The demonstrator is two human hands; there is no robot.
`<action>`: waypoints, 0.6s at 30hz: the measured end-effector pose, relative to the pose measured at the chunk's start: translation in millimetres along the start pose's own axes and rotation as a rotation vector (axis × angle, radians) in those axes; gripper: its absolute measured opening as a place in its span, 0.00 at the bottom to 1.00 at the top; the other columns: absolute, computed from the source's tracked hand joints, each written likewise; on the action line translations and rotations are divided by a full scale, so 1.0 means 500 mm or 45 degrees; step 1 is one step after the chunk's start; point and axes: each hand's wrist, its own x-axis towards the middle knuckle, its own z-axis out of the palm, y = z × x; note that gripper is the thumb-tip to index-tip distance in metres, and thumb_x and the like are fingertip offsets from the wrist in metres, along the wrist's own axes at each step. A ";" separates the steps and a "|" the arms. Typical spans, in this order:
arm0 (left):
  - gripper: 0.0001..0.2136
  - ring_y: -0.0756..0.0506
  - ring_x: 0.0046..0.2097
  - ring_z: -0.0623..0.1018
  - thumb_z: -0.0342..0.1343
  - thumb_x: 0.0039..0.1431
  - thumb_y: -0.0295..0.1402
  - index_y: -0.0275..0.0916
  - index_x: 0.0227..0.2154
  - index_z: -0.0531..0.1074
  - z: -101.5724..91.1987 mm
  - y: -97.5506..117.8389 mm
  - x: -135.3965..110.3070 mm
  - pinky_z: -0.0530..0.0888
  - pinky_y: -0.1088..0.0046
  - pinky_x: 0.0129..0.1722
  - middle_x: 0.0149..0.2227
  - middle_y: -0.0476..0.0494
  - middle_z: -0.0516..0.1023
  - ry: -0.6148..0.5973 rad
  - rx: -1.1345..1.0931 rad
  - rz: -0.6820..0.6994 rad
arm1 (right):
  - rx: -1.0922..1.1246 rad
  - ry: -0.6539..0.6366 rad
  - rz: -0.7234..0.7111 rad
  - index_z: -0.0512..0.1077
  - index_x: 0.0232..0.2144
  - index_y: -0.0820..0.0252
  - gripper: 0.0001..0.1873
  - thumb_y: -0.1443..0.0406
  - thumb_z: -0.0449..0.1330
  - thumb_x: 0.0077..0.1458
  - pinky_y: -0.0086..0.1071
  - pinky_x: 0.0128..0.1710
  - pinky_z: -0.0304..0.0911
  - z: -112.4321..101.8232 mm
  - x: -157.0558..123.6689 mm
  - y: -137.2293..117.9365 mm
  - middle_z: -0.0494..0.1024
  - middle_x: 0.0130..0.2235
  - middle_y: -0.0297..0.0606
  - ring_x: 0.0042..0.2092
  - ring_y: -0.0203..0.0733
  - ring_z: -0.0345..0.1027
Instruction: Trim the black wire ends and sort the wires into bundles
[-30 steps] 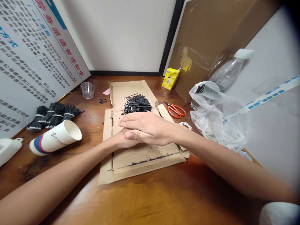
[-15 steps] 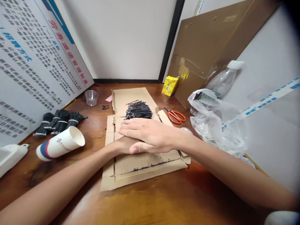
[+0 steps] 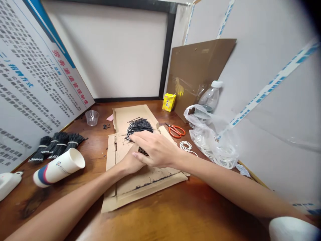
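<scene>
4 banded bundles of thin black sticks (image 3: 60, 144) lie left of the fingers. The left hand (image 3: 132, 162) closes around a dark speckled bundle (image 3: 143, 151); loose thin black sticks (image 3: 140, 126) lie just beyond. The right hand (image 3: 158, 148) arches over; whether it grips, I cannot tell.

the right hand (image 3: 156, 147) partly hides the left hand (image 3: 132, 163) and the dark bundle (image 3: 143, 152) between them.

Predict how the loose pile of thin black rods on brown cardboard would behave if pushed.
The pile would probably spread, since its visible part looks unbound. A stray rod at its far edge might roll separately. Each rod looks thin, so likely light.
</scene>
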 end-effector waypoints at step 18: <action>0.23 0.57 0.18 0.53 0.69 0.42 0.39 0.40 0.20 0.56 0.020 0.003 -0.014 0.53 0.79 0.16 0.16 0.60 0.54 -0.122 -0.485 -0.304 | -0.038 -0.406 1.000 0.70 0.25 0.56 0.07 0.69 0.56 0.52 0.31 0.30 0.53 -0.098 -0.211 0.189 0.77 0.29 0.32 0.31 0.37 0.67</action>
